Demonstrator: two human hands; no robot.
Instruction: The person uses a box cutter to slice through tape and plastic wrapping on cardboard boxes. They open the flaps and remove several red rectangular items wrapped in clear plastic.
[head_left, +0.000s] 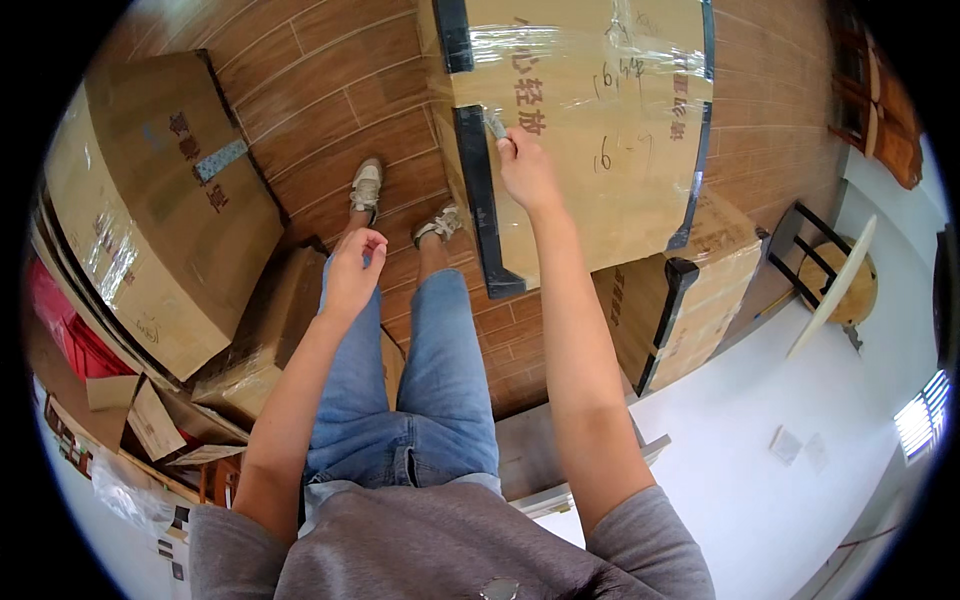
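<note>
My right hand (529, 172) pinches the end of a small greyish patterned strip (496, 126), which lies against the top of a large cardboard box (577, 202) close to its black edging (480, 202). Whether the strip is tape or a small tool is hard to tell. Clear tape and handwriting cross this box's top, beside printed characters. My left hand (352, 274) hangs over my left knee, apart from the boxes. Its fingers are loosely curled with a gap by the thumb, and I see no object in it.
On the left stands another large carton (172, 225) with a patterned tape strip (221, 160); a smaller box (259, 337) sits by it. An open-flapped carton (161, 424) is behind. A black-edged box (675, 300) and a round-seated stool (836, 281) stand at right. Wood-look floor tiles (322, 97) run between.
</note>
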